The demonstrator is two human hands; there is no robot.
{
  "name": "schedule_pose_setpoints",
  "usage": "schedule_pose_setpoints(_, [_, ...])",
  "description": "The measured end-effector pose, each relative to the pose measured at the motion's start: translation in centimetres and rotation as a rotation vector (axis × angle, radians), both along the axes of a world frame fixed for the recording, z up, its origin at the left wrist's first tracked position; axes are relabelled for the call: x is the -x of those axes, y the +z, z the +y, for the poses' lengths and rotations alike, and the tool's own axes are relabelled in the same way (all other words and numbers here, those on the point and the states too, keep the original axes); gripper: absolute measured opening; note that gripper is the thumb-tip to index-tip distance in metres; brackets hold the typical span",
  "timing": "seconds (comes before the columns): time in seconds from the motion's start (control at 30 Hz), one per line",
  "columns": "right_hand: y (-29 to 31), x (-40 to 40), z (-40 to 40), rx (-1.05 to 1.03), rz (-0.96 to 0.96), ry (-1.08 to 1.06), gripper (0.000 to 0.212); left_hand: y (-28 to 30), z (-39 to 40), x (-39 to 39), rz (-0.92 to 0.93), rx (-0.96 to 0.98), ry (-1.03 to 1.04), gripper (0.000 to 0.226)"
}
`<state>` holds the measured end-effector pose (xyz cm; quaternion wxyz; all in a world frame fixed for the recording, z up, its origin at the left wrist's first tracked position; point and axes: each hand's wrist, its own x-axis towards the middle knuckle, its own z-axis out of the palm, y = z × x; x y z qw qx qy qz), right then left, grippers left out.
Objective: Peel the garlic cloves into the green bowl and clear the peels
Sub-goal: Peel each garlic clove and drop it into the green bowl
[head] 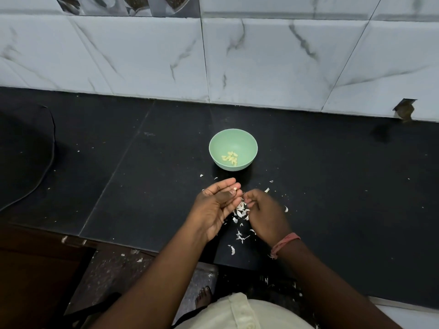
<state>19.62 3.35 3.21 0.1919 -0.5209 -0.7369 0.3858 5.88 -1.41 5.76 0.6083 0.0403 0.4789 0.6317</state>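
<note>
While the left hand [217, 205] pinches a garlic clove [235, 189], peels [241, 210] pile up underneath.
Right hand [263, 213] looks loosely curled, can't tell if it's holding anything; green bowl [233, 149] with peeled cloves [230, 158] sits just beyond.

The green bowl [233, 149] stands upright on the black counter, round and pale mint, holding a small cluster of peeled garlic cloves [230, 158], yellowish, lying at the bottom toward its six o'clock side. From the bowl's six o'clock, white papery peels [241, 210] lie scattered loose on the counter, thickest in a heap, with stray flakes trailing further toward six and four o'clock.
</note>
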Motion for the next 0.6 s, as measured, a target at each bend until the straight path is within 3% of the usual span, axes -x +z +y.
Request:
schedule_pose_setpoints(0.23, [-0.1,-0.2,0.3,-0.082,-0.059,0.09,0.033,0.2,0.2,-0.3,-0.019,0.017,0.057,0.022])
schedule_pose_setpoints(0.33, [-0.2,-0.5,0.5,-0.126,-0.136,0.152,0.05,0.2,0.5,-0.3,-0.05,0.056,0.101,0.017])
schedule_pose_setpoints(0.43, [-0.2,-0.4,0.6,-0.138,-0.039,0.18,0.061,0.1,0.8,-0.4,-0.048,0.08,0.125,0.019])
schedule_pose_setpoints(0.6, [0.5,-0.2,0.9,-0.182,0.218,0.032,0.046,0.0,1.0,-1.3,-0.038,0.081,0.16,0.02])
